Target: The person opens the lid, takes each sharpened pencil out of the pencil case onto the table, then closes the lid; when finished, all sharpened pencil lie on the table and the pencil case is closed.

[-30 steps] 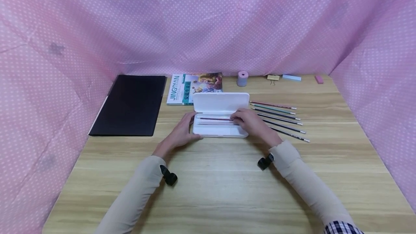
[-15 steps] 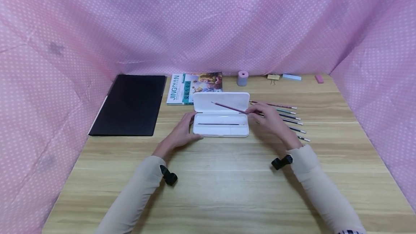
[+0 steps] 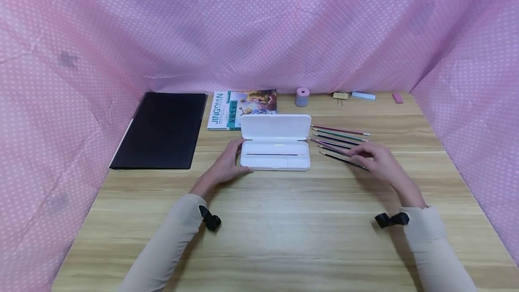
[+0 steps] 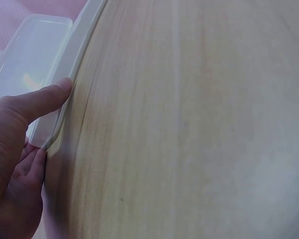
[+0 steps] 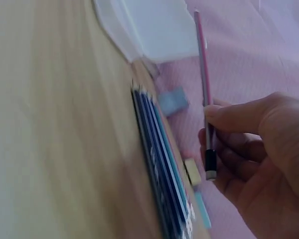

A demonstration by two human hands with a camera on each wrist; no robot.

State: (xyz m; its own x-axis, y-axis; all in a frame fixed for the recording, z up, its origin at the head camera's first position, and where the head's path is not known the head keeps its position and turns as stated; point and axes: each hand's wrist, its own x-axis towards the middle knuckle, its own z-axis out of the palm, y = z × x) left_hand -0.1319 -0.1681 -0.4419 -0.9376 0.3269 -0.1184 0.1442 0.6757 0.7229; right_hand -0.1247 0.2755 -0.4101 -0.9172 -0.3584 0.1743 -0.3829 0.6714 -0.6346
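The white pencil case (image 3: 295, 161) lies with its lid raised, a thin dark line running along its inside. My left hand (image 3: 225, 168) holds its left end, thumb along the front edge and fingers around the corner, as the left wrist view also shows. Between thumb and fingers, my right hand (image 3: 377, 161) pinches a reddish-purple pencil (image 5: 205, 74) near its end with the dark band and pale tip. In the head view, that pencil slants over a row of several pencils (image 3: 338, 132) to the right of the case, its point toward the case.
Behind the case lies a book (image 3: 255, 102); a black folder (image 3: 162, 134) is at the left. Along the back stand a pink-and-blue cylinder (image 3: 302, 98), a binder clip (image 3: 340, 96), a pale blue block (image 3: 363, 96) and a pink eraser (image 3: 397, 98). Pink dotted cloth (image 3: 251, 30) surrounds the table.
My right hand has lifted the pencil from inside the case and carried it right, over the row of pencils. The left hand has stayed on the case.
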